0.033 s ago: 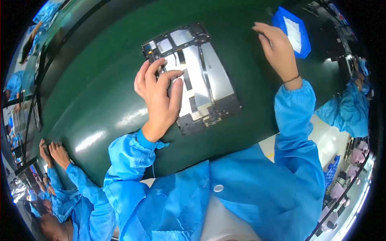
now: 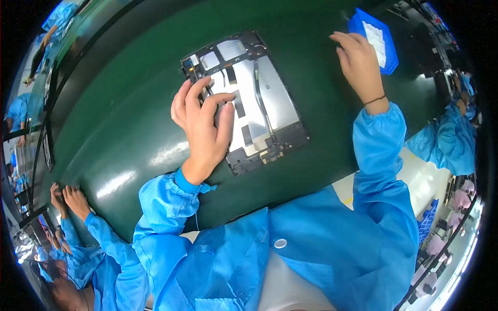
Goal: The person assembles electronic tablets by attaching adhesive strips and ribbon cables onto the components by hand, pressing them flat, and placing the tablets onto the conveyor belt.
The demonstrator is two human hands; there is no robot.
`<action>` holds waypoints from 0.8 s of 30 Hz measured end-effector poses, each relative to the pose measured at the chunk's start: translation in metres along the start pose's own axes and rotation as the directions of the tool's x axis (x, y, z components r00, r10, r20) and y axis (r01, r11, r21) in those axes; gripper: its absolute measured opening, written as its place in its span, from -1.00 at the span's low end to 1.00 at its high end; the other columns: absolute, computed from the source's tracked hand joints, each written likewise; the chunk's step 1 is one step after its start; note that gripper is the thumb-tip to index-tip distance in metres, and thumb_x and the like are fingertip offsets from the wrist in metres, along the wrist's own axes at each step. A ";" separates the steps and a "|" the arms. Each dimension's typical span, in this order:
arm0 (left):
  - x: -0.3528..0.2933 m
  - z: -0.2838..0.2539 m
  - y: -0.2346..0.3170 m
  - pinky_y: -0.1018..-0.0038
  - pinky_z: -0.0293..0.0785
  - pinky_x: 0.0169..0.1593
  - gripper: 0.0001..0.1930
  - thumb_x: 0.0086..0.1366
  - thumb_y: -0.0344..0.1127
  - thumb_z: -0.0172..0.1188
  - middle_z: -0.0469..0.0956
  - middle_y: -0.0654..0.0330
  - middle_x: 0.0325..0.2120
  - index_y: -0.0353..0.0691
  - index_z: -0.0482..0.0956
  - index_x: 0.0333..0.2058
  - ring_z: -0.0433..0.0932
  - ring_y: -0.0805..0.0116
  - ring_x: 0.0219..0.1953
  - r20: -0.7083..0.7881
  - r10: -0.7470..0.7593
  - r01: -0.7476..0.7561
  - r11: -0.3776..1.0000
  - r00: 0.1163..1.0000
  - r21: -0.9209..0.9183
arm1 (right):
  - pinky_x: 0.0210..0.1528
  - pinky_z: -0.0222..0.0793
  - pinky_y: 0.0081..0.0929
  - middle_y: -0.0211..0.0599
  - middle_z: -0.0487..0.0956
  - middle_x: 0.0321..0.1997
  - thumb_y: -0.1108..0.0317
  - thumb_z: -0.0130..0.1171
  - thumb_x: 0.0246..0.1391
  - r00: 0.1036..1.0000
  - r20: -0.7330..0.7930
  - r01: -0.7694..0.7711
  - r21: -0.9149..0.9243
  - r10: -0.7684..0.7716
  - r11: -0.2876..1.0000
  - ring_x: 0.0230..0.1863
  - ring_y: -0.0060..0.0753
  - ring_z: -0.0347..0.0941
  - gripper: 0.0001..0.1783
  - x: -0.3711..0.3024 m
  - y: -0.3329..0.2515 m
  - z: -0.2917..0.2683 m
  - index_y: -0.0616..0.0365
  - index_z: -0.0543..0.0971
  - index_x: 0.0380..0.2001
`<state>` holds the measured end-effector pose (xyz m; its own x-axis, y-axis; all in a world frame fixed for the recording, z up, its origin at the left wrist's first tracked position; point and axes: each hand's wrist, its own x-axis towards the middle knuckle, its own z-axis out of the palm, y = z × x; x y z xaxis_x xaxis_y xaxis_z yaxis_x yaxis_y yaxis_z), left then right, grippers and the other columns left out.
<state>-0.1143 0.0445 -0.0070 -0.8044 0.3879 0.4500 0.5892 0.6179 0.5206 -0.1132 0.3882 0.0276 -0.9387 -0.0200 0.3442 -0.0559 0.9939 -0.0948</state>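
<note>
A tablet-like device with its inner parts exposed lies flat on the green tabletop, slightly tilted. It has a black frame, silver panels and dark cables. My left hand rests over its left edge, fingers spread and loosely bent. The thumb and index finger are close to each other above the silver surface, and I see nothing held between them. The hand hides part of the device's left side. Off to the right, my right hand hovers empty beside a blue bin, thumb apart from the bent fingers.
White pieces lie in the blue bin. The green tabletop stretches left, where a co-worker's hands rest near its edge. Another person in a blue smock is at the far right. A dark rail runs along the far left.
My right hand has shifted slightly right, closer to the blue bin. The left hand stays at the device's left edge; the whole view has moved a little.
</note>
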 end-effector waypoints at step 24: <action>-0.001 -0.007 0.017 0.04 -0.07 0.29 -0.88 0.14 -0.31 0.27 0.36 0.10 0.14 -0.03 0.66 -0.30 0.12 -0.12 0.28 0.001 0.044 -0.044 0.998 0.999 0.052 | 0.40 -0.11 0.10 -0.49 0.57 0.08 0.24 0.28 -0.02 0.998 0.028 0.055 -0.562 -0.048 0.826 0.39 -0.16 0.17 -0.96 0.012 0.018 -0.007 -0.14 0.67 -0.47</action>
<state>-0.1035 0.0496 0.0065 -0.7776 0.4158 0.4716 0.6195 0.6349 0.4617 -0.1226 0.4071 0.0364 -0.9440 -0.0708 0.3223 0.0929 0.8802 0.4654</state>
